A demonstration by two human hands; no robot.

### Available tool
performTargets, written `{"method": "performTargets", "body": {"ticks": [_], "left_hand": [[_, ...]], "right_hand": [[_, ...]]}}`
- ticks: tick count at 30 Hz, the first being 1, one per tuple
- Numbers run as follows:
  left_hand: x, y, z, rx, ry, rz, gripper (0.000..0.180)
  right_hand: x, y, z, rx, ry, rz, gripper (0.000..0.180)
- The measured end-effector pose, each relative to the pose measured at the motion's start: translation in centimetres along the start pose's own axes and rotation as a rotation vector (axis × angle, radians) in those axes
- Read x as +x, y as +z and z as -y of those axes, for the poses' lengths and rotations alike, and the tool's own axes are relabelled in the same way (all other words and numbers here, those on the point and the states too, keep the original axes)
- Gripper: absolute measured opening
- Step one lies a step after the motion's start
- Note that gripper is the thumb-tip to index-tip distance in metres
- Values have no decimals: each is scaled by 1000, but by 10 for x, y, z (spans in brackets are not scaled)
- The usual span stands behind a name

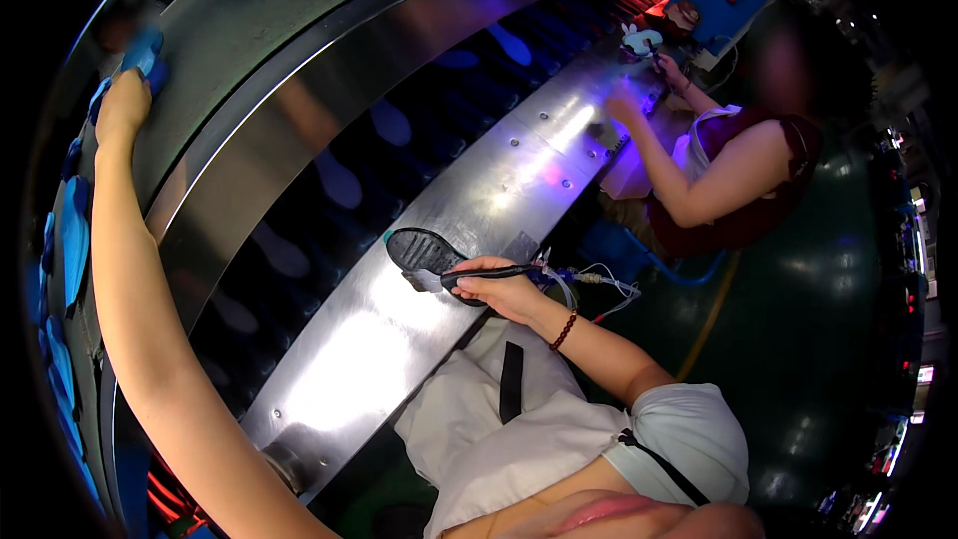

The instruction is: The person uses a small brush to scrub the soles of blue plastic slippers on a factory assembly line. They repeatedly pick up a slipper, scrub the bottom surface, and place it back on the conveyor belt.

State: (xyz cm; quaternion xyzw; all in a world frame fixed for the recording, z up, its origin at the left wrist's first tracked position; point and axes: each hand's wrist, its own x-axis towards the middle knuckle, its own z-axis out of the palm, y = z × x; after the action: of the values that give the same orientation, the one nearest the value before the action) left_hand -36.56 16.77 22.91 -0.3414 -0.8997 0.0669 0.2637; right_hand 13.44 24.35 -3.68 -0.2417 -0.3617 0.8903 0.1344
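Observation:
My right hand (494, 289) is closed round a black pen-shaped tool (504, 273) with thin clear hoses (609, 281) running from its rear end. Just under that hand a black ridged shoe sole (419, 248) lies on the metal table, with a bit of teal at its toe. A small grey flat piece (421, 280) sits at the tool's tip; whether it belongs to the tool I cannot tell. Far to the upper left, my outstretched left hand (125, 105) grips a blue shoe-shaped piece (147, 50) over the dark belt. Its fingertips are partly hidden.
Several blue shoe-shaped pieces (75, 240) lie along the dark belt (215, 50). Between its metal side wall (235, 140) and the metal table (499, 160), pale soles (339, 180) sit in a dark rack. At the right a co-worker (733, 170) works at the same table, under violet light.

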Motion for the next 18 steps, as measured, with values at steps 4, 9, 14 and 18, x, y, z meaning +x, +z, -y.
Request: {"method": "performTargets", "body": {"ticks": [4,9,14,18], "left_hand": [[-66,-69,-32,11,141,-60,24],[-176,-84,-23,-997,-141,-498,30],[-284,-99,-70,-2104,-448,-835,23],[-357,-73,-93,-2243,-500,-114,40]], "right_hand": [[-9,-10,6,5,-12,-38,19],[-8,-21,6,0,-105,-98,21],[2,-29,18,2,-221,-160,21],[7,-25,24,25,-241,-179,23]]}}
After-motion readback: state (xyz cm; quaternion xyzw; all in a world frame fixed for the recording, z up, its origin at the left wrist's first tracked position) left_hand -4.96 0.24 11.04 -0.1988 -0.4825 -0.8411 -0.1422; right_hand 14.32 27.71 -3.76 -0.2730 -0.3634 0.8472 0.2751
